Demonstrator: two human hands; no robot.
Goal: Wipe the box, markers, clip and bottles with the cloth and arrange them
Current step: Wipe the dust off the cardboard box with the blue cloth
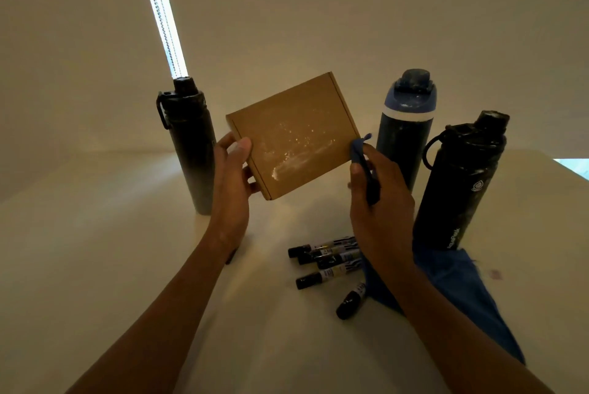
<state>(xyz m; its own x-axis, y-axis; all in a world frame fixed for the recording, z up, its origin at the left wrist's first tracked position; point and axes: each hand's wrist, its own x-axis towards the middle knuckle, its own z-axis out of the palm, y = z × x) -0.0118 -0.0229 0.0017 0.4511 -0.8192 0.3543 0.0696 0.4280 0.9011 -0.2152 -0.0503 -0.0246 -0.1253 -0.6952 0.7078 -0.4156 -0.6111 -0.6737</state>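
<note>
Both forearms reach forward: your left hand [231, 170] clasps the left edge of the smudged brown cardboard box [293, 135], tilted above the pale table [95, 234], while your right hand's [379, 202] curled fingers pinch the blue cloth [462, 282] at its right corner.

The right forearm [424, 295] hides the markers' [322, 261] far ends and part of the cloth [462, 282].

A single head-worn camera (wide-angle, the only view) looked forward and down from close above the surface [95, 266], with the wall [318, 11] beyond filling the frame's upper half.
</note>
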